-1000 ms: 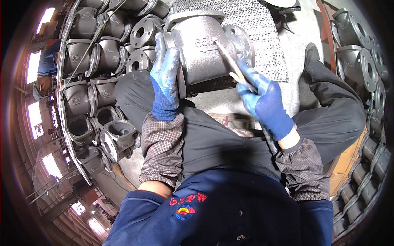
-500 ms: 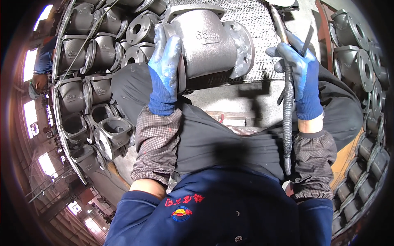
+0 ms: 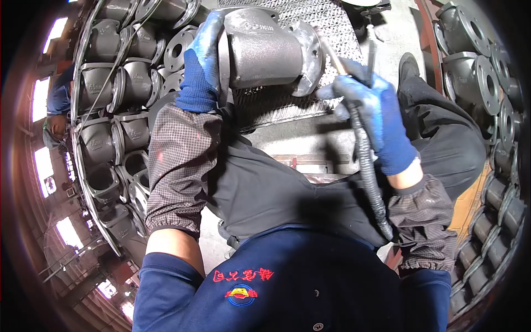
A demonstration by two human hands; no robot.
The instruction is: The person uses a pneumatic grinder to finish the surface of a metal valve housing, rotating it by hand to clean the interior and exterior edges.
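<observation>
A grey cast valve body [image 3: 264,58] with round flanges lies on its side above a textured metal grating. My left hand [image 3: 202,63], in a blue glove, grips its left flange; some fingertips are hidden behind it. In my right hand [image 3: 369,105], also gloved in blue, is a thin-nozzled tool [image 3: 333,57] with a black corrugated hose [image 3: 369,171] trailing down toward my lap. The nozzle points up and left, close to the valve's right flange; contact cannot be made out. A dark flat bar [image 3: 371,55], blurred, rises from the same hand.
Stacked valve bodies [image 3: 99,83] fill the left side behind a thin metal rim. More castings [image 3: 470,83] stand at the right, beyond a reddish rail [image 3: 428,39]. The grating [image 3: 276,108] lies between my knees. At far left another person's sleeve [image 3: 60,94] shows.
The valve body has shifted left and turned, its raised marking now higher. My left hand has moved up and left with it. My right hand has brought the nozzle left, toward the right flange.
</observation>
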